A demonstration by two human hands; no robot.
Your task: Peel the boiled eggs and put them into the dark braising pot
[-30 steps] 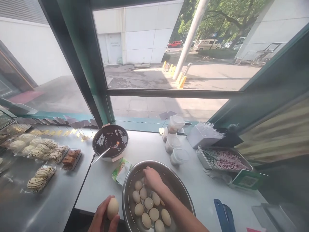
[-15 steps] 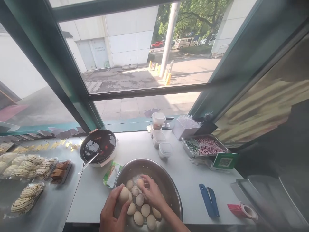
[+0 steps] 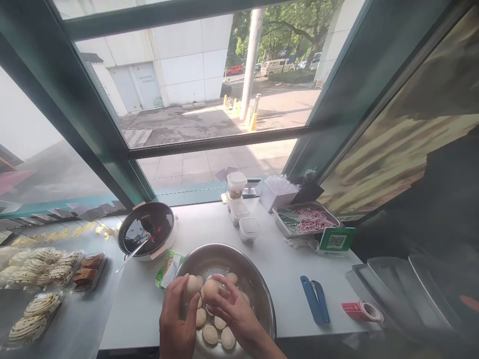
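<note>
Your left hand [image 3: 177, 319] has thumb and fingers closed around the left egg [image 3: 192, 284], and your right hand [image 3: 243, 314] has its fingers bent around the right egg [image 3: 210, 289]. Both eggs are up over the bowl [image 3: 268, 294], the left one towards 10 o'clock and the right one towards 11. They sit side by side; whether the shells touch, you can't tell from this angle.

Expect each egg to be light, stiff and brittle: it should bear a steady, spread grip, but a knock against the other egg or the steel rim could crack it. The bowl seems to have water in it, so treat the shells as slick. Take hold round the widest part with soft finger pads, thumb opposite, rather than pinching at the ends. Raw or cooked doesn't show, so handle them as raw.

As for lie, the left egg looks slightly longer along 12 to 6, though your fingers cover part of it. The right egg shows nearly round, so its long axis is unclear, and you can't pick out the blunt end on either. Of the loose eggs [image 3: 228, 338], the one at 6 o'clock lies roughly 12 to 6. A packet [image 3: 164, 271] is just outside the rim at 10 o'clock.
</note>
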